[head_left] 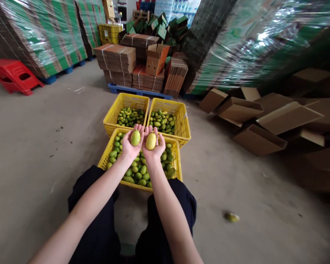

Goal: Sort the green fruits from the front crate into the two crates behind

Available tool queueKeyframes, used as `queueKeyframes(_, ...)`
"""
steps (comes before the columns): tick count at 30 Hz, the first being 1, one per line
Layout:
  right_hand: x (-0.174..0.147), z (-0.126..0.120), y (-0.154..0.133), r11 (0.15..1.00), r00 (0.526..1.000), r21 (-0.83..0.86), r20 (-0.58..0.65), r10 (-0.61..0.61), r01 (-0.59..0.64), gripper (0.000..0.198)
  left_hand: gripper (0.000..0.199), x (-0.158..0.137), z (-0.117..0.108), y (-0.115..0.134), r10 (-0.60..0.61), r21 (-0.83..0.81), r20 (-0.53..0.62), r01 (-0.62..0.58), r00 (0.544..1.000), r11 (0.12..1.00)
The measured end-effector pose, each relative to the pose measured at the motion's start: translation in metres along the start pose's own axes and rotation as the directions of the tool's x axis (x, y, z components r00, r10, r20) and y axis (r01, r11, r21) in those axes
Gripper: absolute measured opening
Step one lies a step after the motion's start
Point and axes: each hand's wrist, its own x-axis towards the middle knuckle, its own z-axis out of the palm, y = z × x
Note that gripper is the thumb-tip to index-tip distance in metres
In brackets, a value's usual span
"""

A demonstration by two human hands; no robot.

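My left hand [131, 146] is palm up, cradling a smooth, oval yellow-green fruit [135, 138]. Beside it, my right hand [154, 150] holds a yellower oval fruit [151, 141] on its upturned palm. The two hands are side by side with fingers pointing forward, above a yellow plastic crate [139, 186] full of similar green and yellowish fruit [139, 175]. My hands and forearms hide part of that fruit. Just beyond stand two more yellow crates, a left one [109, 120] and a right one [185, 126], each holding more of the fruit.
Flattened cardboard stacks [117, 58] sit on a blue pallet [140, 91] ahead. Open cardboard boxes [260, 137] lie heaped at the right. A red plastic stool [15, 75] stands at the left, and a single fruit [231, 216] lies on the floor. Wrapped pallet loads [57, 40] rise behind.
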Motion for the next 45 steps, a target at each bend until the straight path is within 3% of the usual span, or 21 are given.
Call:
queueKeyframes(10, 0.000, 0.002, 0.000, 0.999, 0.999, -0.041, 0.032, 0.002, -0.001, 0.026, 0.031, 0.000, 0.000, 0.002, 0.033, 0.035, -0.025, -0.032, 0.999, 0.999)
queueKeyframes(14, 0.002, -0.002, 0.002, 0.995, 0.997, -0.090, 0.067, 0.037, -0.031, 0.022, 0.020, -0.004, 0.005, 0.001, 0.003, 0.042, -0.026, -0.001, 1.000, 0.999)
queueKeyframes(19, 0.003, -0.002, 0.000, 0.997, 0.997, -0.027, -0.022, 0.078, -0.079, 0.019, 0.029, -0.007, 0.007, 0.001, -0.076, 0.060, -0.101, 0.083, 0.992, 0.995)
queueKeyframes(22, 0.000, 0.002, -0.005, 0.995, 0.994, -0.008, -0.042, 0.103, -0.103, 0.027, 0.035, -0.008, 0.005, 0.002, -0.086, 0.098, -0.032, 0.089, 0.996, 0.991)
queueKeyframes(28, -0.007, 0.010, -0.013, 0.986, 0.990, -0.123, 0.070, 0.124, -0.115, 0.046, 0.044, -0.013, 0.009, 0.010, -0.072, 0.217, 0.154, 0.038, 0.985, 0.976)
queueKeyframes(37, -0.015, 0.019, -0.020, 0.978, 0.977, 0.011, 0.056, 0.207, -0.208, 0.049, 0.047, -0.017, 0.008, 0.013, -0.105, 0.271, 0.211, 0.045, 0.972, 0.961)
queueKeyframes(40, -0.015, 0.019, -0.019, 0.973, 0.972, 0.047, 0.077, 0.223, -0.227, 0.040, 0.044, -0.014, 0.006, 0.012, -0.127, 0.213, 0.184, 0.087, 0.975, 0.973)
queueKeyframes(43, -0.012, 0.017, -0.016, 0.971, 0.975, 0.099, 0.067, 0.210, -0.216, 0.018, 0.038, -0.008, 0.006, 0.012, -0.119, 0.070, 0.055, 0.115, 0.991, 0.991)
queueKeyframes(45, -0.008, 0.014, -0.012, 0.972, 0.981, 0.130, 0.039, 0.190, -0.194, 0.014, 0.035, -0.004, 0.007, 0.011, -0.106, -0.024, -0.015, 0.105, 0.994, 0.994)
